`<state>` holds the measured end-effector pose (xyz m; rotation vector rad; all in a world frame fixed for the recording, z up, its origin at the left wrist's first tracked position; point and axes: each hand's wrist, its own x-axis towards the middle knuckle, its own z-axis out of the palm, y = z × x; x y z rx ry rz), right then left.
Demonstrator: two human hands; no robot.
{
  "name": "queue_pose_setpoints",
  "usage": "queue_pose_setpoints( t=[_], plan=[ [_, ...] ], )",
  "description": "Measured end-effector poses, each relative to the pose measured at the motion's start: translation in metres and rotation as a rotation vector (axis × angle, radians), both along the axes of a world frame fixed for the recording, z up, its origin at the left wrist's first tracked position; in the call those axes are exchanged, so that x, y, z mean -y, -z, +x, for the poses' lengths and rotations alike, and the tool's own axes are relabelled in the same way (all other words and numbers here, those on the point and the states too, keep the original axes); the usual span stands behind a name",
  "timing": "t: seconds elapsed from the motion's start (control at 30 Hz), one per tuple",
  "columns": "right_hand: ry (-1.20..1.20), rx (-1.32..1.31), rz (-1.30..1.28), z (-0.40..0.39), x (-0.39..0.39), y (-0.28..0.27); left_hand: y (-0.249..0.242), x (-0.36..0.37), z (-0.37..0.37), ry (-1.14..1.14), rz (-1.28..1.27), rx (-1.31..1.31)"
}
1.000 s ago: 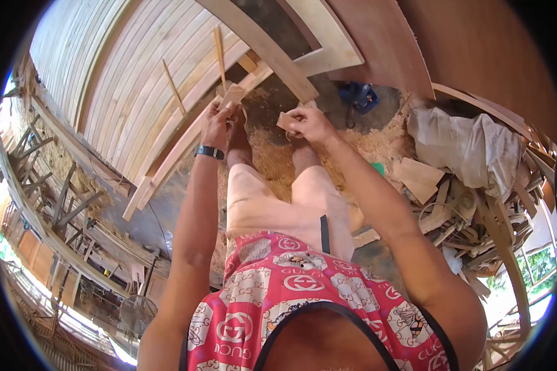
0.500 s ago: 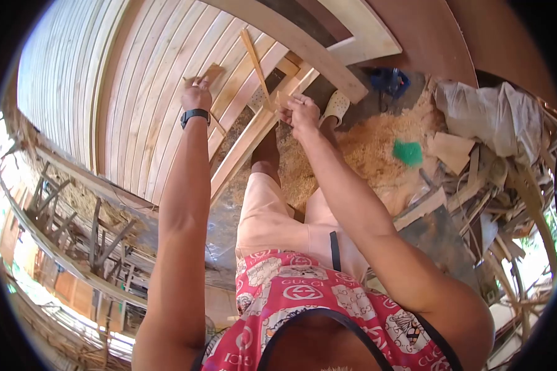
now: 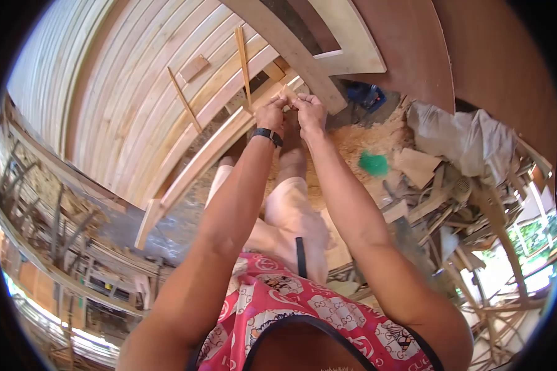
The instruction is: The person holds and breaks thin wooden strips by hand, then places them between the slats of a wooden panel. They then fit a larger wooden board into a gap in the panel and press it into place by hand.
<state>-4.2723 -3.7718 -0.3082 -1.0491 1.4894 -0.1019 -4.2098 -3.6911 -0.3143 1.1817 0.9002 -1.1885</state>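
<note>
left hand [image 3: 270, 114] and right hand [image 3: 310, 110] both pinch small wood piece [image 3: 289, 94] | over long beam [image 3: 229, 139] | loose block [image 3: 194, 67], thin stick [image 3: 243, 59] on slatted panel [image 3: 124, 86] beyond | sawdust [image 3: 359, 139], green brush [image 3: 373, 164] to the beam's right

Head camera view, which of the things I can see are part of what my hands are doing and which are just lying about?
In hand:
- left hand and right hand, together on a small wood piece
- long wooden rail just beneath them

Lying about:
- small block on the slatted panel
- green object on the sawdust
- blue object
- crumpled sheet
- scrap wood pile
</note>
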Motion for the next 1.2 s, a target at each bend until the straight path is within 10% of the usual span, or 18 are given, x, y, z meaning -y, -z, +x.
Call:
queue_pose_setpoints(
  t=[0.4,1.2],
  plan=[
    [-0.757,0.082,0.205,0.014,0.068,-0.017,-0.012,0.007,0.005,-0.144,0.008,0.143],
    [-1.158,-0.048,0.074,0.034,0.102,-0.031,-0.022,0.051,-0.033,-0.188,0.291,0.666]
  ],
)
